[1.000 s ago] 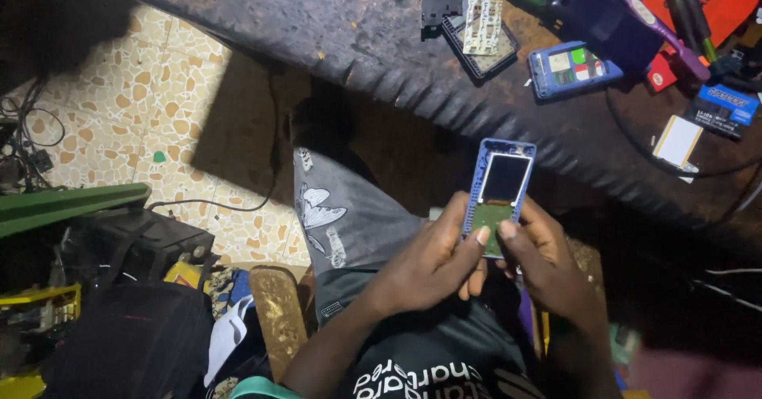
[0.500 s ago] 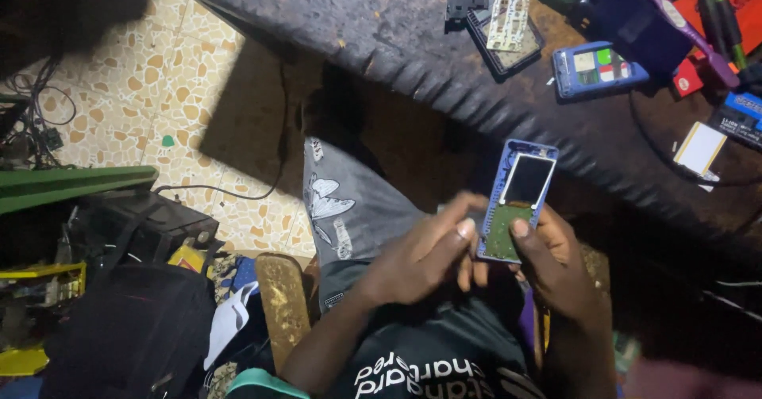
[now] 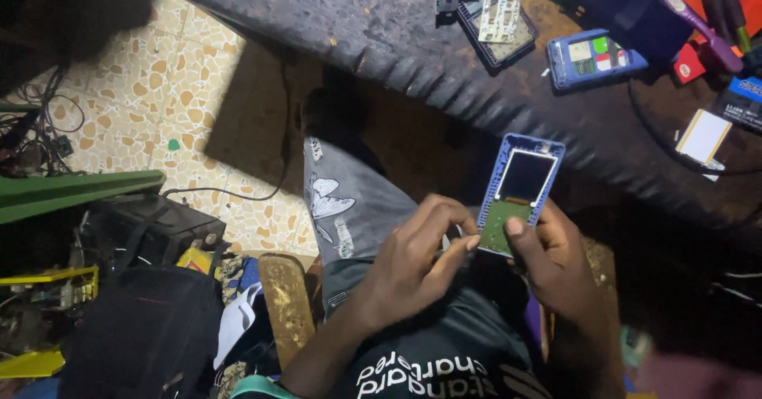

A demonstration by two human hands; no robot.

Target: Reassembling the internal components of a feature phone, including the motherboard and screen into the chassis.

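dark workbench edge (image 3: 444, 74) bars the upper frame; open gap lies between it and both hands, mid-frame.

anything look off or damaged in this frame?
Yes. The blue phone held by the left hand and right hand has no keypad: a bare green circuit board shows below its dark screen. On the dark workbench, another blue phone lies opened amid loose parts.

A dark, scuffed wooden bench (image 3: 381, 26) stands over a floor of pale yellow stone tiles (image 3: 159, 105), partly lit.
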